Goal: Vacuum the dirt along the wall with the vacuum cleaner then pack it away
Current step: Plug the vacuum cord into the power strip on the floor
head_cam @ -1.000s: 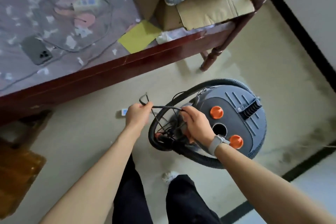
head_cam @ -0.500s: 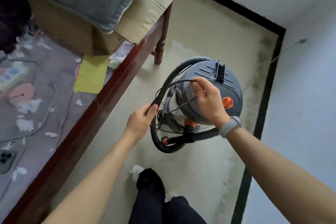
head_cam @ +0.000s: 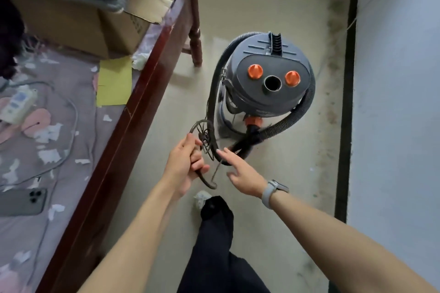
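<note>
A grey canister vacuum cleaner (head_cam: 269, 88) with two orange knobs stands on the floor near the corner. Its black ribbed hose (head_cam: 307, 107) loops around the body. My left hand (head_cam: 184, 164) grips a bunch of the black power cord (head_cam: 204, 135) just left of the vacuum's base. My right hand (head_cam: 242, 175) hovers beside it with straight fingers, the index fingertip next to the hose loop, holding nothing. Dark dirt (head_cam: 332, 93) streaks the floor along the right wall.
A wooden bed frame (head_cam: 133, 126) runs along the left, carrying a cardboard box (head_cam: 78, 24), a yellow sheet (head_cam: 115, 82), a phone (head_cam: 22, 201) and cables. A black baseboard (head_cam: 345, 102) edges the white wall at right. My dark trouser leg (head_cam: 214, 245) stands below the hands.
My right hand has left the vacuum's top and come down next to the left hand. The left hand has pulled the cord bundle lower and nearer. The view has shifted toward the corner.
</note>
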`<action>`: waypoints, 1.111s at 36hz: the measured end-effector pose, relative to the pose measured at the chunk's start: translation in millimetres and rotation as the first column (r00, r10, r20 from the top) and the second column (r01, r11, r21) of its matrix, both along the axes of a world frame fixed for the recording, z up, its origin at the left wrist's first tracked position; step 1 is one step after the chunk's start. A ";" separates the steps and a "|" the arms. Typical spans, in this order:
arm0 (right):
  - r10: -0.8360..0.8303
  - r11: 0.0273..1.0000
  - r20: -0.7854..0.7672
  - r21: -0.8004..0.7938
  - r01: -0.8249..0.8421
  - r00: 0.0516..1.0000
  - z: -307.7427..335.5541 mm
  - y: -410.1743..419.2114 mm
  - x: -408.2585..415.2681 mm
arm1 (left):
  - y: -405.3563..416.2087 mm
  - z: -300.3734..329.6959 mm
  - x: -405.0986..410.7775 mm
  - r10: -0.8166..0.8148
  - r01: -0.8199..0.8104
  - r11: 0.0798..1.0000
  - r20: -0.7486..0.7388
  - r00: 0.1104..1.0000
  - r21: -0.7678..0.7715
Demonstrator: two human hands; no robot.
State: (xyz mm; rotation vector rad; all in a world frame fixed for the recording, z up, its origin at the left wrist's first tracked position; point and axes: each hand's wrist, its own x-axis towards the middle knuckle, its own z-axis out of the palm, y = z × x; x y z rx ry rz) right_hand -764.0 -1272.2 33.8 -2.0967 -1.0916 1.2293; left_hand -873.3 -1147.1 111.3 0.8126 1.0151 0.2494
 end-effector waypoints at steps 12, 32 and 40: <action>0.254 0.962 0.207 -0.155 -0.225 0.945 -15.5 -42.6 -55.5 | -32.9 -17.7 -67.9 0.238 -0.246 0.964 -0.082 0.968 -0.101; -0.190 0.879 0.641 0.449 -0.163 0.744 55.8 -42.4 -37.8 | -0.1 -39.9 -94.6 -0.285 0.728 0.579 -0.746 0.602 0.367; -0.334 0.860 0.591 0.510 -0.019 0.734 67.6 -37.1 -49.1 | -12.7 -18.5 -80.1 -0.575 0.693 0.443 -0.413 0.706 0.568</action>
